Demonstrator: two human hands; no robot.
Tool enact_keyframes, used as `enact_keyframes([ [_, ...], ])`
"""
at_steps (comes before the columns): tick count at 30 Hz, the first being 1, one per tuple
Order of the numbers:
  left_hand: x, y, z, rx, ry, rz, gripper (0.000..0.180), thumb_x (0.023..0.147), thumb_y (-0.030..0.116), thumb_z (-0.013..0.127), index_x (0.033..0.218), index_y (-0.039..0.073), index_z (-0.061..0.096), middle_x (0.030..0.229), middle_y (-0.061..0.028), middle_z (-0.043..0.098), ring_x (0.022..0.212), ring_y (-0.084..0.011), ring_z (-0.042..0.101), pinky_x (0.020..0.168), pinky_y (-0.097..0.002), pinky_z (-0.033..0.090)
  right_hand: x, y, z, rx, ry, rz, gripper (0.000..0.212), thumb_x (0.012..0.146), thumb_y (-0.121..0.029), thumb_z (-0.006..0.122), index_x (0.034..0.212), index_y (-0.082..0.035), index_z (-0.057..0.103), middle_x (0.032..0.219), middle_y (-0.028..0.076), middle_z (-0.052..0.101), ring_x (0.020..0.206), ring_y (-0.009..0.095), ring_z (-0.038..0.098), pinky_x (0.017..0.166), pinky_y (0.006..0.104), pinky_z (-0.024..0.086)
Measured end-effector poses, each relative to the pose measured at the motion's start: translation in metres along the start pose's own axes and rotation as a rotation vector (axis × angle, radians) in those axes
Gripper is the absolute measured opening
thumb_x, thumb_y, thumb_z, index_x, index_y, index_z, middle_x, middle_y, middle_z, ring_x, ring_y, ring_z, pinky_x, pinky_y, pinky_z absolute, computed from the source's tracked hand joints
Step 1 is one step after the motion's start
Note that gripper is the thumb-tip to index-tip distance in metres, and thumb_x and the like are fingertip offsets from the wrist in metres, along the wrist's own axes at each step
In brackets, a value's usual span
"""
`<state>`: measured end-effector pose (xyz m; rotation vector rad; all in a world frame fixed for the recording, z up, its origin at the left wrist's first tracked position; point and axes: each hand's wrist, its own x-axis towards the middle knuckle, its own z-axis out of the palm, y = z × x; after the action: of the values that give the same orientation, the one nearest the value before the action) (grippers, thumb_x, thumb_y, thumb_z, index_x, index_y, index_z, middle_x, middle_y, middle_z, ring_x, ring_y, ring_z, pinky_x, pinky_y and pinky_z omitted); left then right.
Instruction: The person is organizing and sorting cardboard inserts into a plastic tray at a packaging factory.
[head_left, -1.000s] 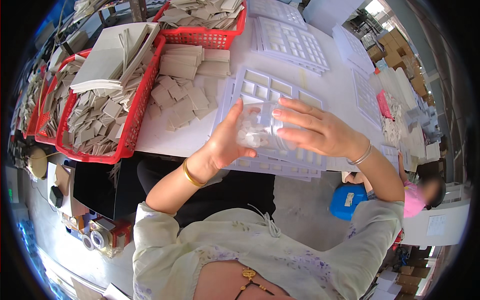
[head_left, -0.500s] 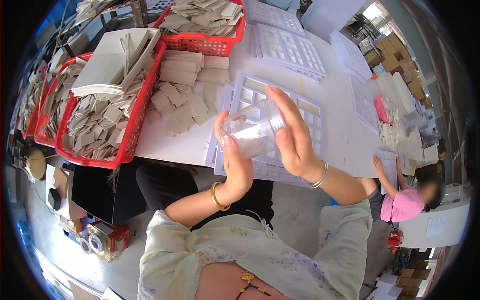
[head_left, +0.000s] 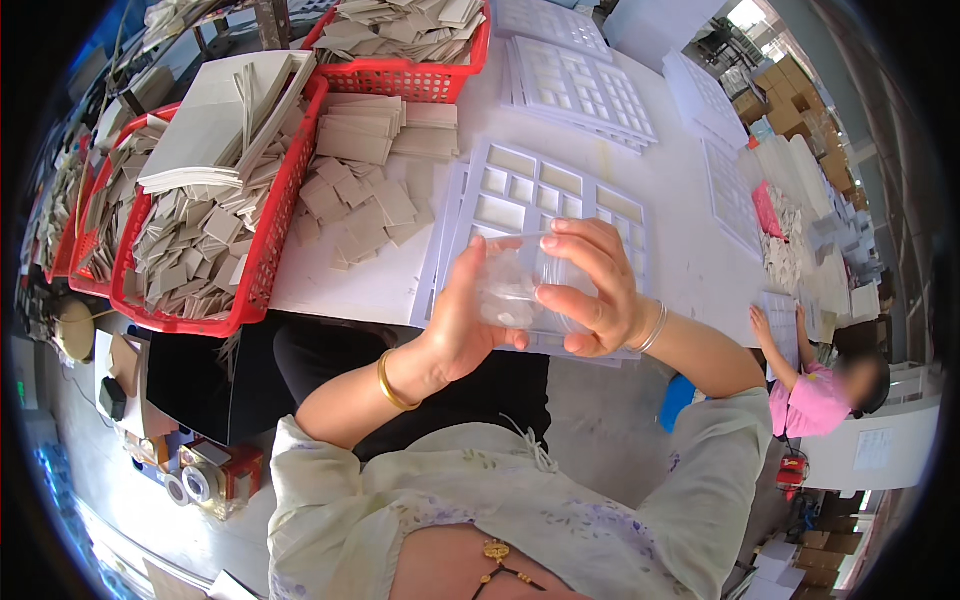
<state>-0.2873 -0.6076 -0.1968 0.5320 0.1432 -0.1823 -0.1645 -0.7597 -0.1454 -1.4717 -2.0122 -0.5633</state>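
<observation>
A clear plastic jar [head_left: 510, 287] lies tilted on its side in the air, held between both my hands above the table's front edge. Something whitish shows through its wall; what it is I cannot make out. Around the jar's base end and underside curls my left hand [head_left: 455, 318], a gold bangle at the wrist. My right hand [head_left: 602, 285] grips the other end, its fingers over the ridged rim; whether a lid sits there is hard to tell. Just beyond and below the hands lies a stack of white compartment frames [head_left: 468, 225].
Red baskets [head_left: 262, 235] full of grey card pieces stand at the left. Loose card pieces [head_left: 345, 195] lie beside them. More white frames [head_left: 585, 90] are stacked farther back. A person in pink [head_left: 805, 400] handles a frame at the right.
Both hands have brought the jar lower and turned it more level. My right fingers have closed farther over its rim end.
</observation>
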Motion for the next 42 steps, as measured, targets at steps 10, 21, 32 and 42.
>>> enact_keyframes([
  [10, 0.008, -0.008, 0.003, -0.193, -0.019, -0.107, 0.062, 0.094, 0.063, 0.022, 0.127, 0.015, 0.044, 0.115, -0.0054, 0.055, 0.102, -0.0233, 0.057, 0.068, -0.0376, 0.051, 0.018, 0.022, -0.018, 0.066, -0.262, -0.178, 0.041, 0.096, -0.037, 0.037, 0.119, -0.009, 0.057, 0.130, 0.019, 0.050, 0.119, 0.035, 0.050, 0.099, 0.0471, 0.038],
  [21, 0.024, -0.034, 0.011, -0.031, 0.215, 0.640, 0.071, 0.092, 0.065, 0.028, 0.142, 0.014, 0.030, 0.134, -0.0068, 0.044, 0.125, -0.0230, 0.043, 0.100, -0.0442, 0.037, 0.025, 0.000, -0.007, 0.379, 0.041, 0.778, 0.062, 0.088, -0.027, 0.062, 0.139, -0.002, 0.036, 0.137, 0.015, 0.042, 0.128, 0.028, 0.040, 0.100, 0.0402, 0.037],
  [32, 0.013, -0.024, -0.006, 0.272, 0.196, 0.706, 0.063, 0.096, 0.053, 0.035, 0.142, 0.011, 0.023, 0.123, -0.0088, 0.044, 0.114, -0.0191, 0.044, 0.097, -0.0370, 0.037, 0.025, -0.001, -0.037, 0.543, -0.163, 0.798, 0.072, 0.073, -0.017, 0.079, 0.134, -0.004, 0.045, 0.137, 0.010, 0.046, 0.124, 0.022, 0.046, 0.099, 0.0343, 0.039],
  [42, 0.014, -0.001, -0.020, -0.034, -0.034, -0.132, 0.061, 0.092, 0.063, 0.033, 0.124, 0.012, 0.045, 0.102, -0.0079, 0.059, 0.087, -0.0240, 0.061, 0.055, -0.0350, 0.047, 0.014, 0.010, -0.053, 0.085, -0.554, -0.006, 0.064, 0.069, -0.006, 0.076, 0.126, -0.009, 0.048, 0.135, 0.011, 0.047, 0.126, 0.030, 0.046, 0.108, 0.0455, 0.036],
])
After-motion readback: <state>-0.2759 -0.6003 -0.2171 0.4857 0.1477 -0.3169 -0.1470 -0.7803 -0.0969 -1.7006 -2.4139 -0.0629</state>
